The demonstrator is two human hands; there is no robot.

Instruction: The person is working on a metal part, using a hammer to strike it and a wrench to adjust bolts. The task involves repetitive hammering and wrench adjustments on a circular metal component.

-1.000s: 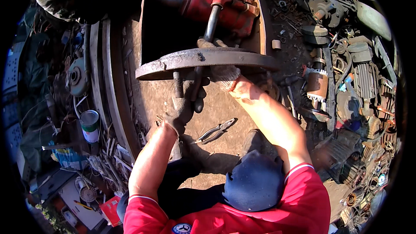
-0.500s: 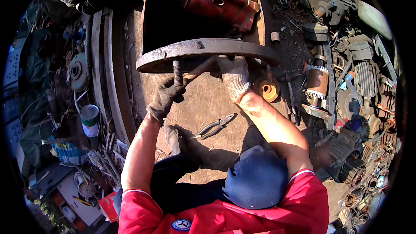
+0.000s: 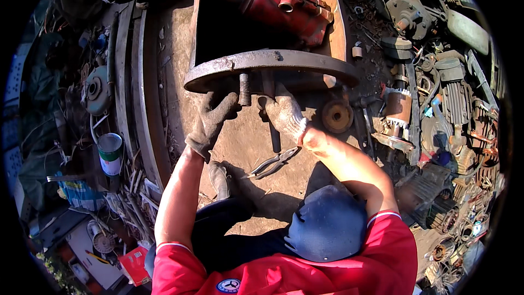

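Observation:
A rusty round metal ring (image 3: 273, 63) stands over the dirt ground, with a red hydraulic tool (image 3: 284, 8) behind it. A threaded bolt (image 3: 245, 90) hangs down from the ring's underside. My left hand (image 3: 212, 123), in a dark glove, reaches up with its fingers curled against this bolt. My right hand (image 3: 285, 113), in a light knitted glove, sits just right of the bolt under the ring, closed around a dark bar (image 3: 276, 139) that runs down toward the ground. Its fingertips are hidden by the ring.
Pliers (image 3: 273, 163) lie on the dirt below my hands. A rusty pulley wheel (image 3: 337, 116) sits to the right. Scrap motors and parts (image 3: 447, 104) pile along the right side. Long metal rails (image 3: 139, 87) and a paint can (image 3: 111, 154) are on the left.
My left hand has risen from below the ring up to the bolt. My right hand has shifted left under the ring toward the bolt.

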